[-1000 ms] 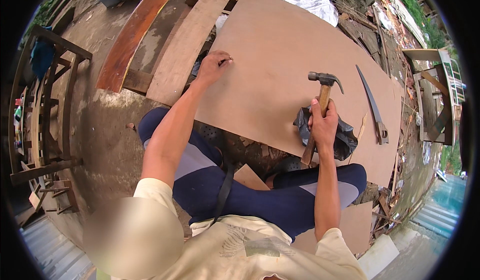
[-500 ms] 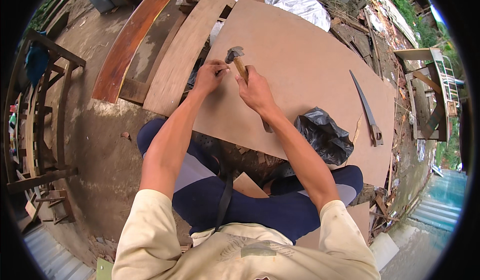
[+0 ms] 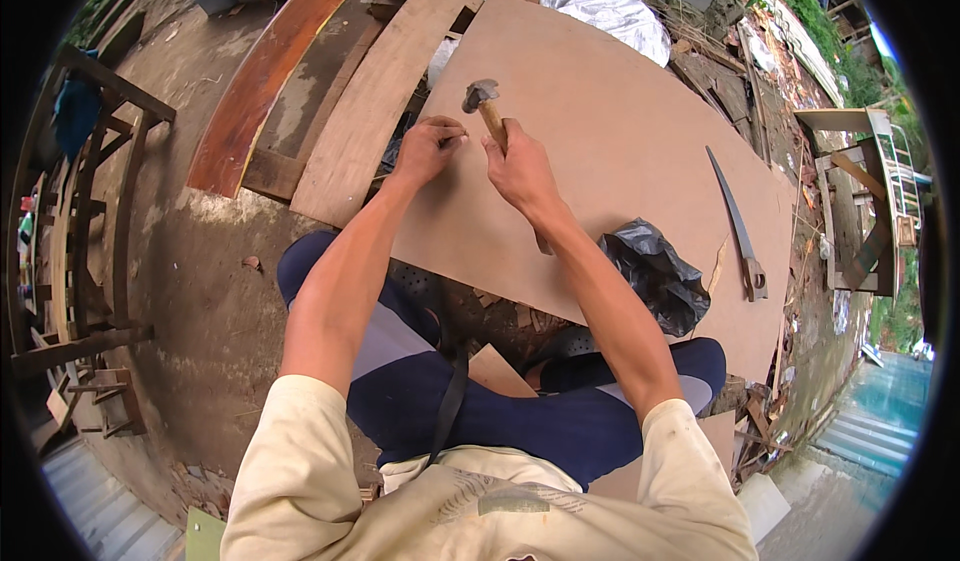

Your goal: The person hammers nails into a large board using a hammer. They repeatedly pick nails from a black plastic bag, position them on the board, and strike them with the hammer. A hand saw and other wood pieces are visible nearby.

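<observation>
My right hand (image 3: 522,173) is wrapped round the wooden handle of a claw hammer (image 3: 491,113). The metal head is up and beyond the fingertips of my left hand (image 3: 430,151), with a gap between them. That left hand is pinched at the left edge of a large brown plywood sheet (image 3: 600,111). Whatever sits between its fingertips is too small to make out. To the right of my right forearm, a crumpled black plastic bag (image 3: 655,276) rests on the sheet.
A handsaw (image 3: 738,226) lies on the sheet's right side. Left of the sheet run a pale plank (image 3: 385,91) and a varnished, curved-looking board (image 3: 265,91). A silver tarp (image 3: 590,1) is at the far edge. Wooden frames (image 3: 125,181) stand at left, scrap wood at right.
The hammer head has moved up and away from my left fingertips. My left hand stays pinched at nearly the same place. The whole view has shifted slightly.
</observation>
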`<state>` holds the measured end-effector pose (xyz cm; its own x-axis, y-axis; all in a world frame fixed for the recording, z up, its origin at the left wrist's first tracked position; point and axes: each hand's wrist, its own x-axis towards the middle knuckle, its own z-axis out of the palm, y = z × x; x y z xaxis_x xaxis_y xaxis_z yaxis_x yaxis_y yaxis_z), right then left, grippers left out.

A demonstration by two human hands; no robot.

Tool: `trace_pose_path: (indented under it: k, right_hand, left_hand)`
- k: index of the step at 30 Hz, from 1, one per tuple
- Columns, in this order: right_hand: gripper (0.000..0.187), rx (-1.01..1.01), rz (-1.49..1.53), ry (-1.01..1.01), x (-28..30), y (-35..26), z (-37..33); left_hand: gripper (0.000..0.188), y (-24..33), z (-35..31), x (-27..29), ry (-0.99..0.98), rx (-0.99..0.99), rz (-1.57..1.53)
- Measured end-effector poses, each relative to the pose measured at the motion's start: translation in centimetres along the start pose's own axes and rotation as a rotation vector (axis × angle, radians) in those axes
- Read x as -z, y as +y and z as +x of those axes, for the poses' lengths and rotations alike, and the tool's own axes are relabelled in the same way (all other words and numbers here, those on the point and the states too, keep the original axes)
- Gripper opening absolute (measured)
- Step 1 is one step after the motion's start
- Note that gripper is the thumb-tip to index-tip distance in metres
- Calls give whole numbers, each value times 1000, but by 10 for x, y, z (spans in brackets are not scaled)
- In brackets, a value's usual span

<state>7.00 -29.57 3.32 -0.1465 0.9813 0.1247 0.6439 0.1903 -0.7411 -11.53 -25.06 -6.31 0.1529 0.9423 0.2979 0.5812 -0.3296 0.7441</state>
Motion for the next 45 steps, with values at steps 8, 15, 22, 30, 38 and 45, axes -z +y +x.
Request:
trace_pose_path:
  k: [8,15,22,30,38,45]
  right_hand:
    - [26,-24,-12,-11,-8,19,-4]
    - [30,-97,45,17,-1,12,-17]
    - [32,-149,77,98,-20,48,-39]
    - [32,-193,141,109,-28,65,-46]
    - [33,-212,48,82,-27,50,-41]
    - [30,-7,87,129,-15,19,-21]
  left_hand:
    - [18,2,0,0,19,-42,78]
    - [16,12,0,5,-24,67,-9]
    - [15,7,0,3,-5,-14,-4]
    - [13,9,0,3,-13,-6,26]
    - [15,11,1,3,5,-69,97]
    - [18,15,0,4,3,-3,72]
